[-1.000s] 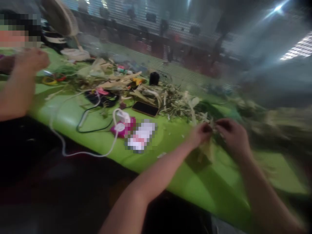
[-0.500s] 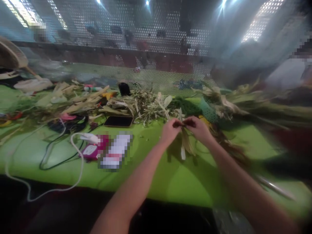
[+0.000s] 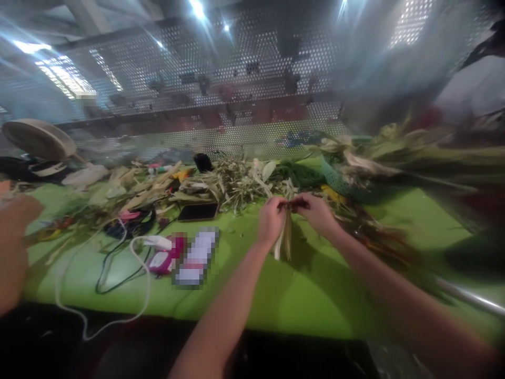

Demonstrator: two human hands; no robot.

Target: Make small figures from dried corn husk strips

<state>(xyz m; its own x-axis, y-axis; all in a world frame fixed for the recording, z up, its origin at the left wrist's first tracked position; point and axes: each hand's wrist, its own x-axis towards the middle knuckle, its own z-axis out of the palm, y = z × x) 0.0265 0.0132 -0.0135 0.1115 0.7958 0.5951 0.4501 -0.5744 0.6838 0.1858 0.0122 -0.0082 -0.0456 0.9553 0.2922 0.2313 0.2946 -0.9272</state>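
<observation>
My left hand (image 3: 273,217) and my right hand (image 3: 313,211) meet over the green table, fingertips pinched close together. Between them they grip a small bundle of dried corn husk strips (image 3: 284,239), whose pale ends hang down toward the tabletop. The exact spot where the fingers press is hidden. Just behind my hands lies a heap of dried husk pieces (image 3: 240,184). To the right of it is a green perforated basket (image 3: 335,176) with long leaves over it.
A dark phone (image 3: 198,212), a blurred-out phone (image 3: 197,258) and a magenta power adapter (image 3: 168,258) with white cable lie left on the green table (image 3: 315,310). Another person's arm (image 3: 13,247) enters at far left. A metal rod (image 3: 469,296) lies right.
The view has shifted, so the table sits slightly lower and further right. Another person's arm has appeared at the left edge. My hands still pinch the husk strips, which now hang closer together.
</observation>
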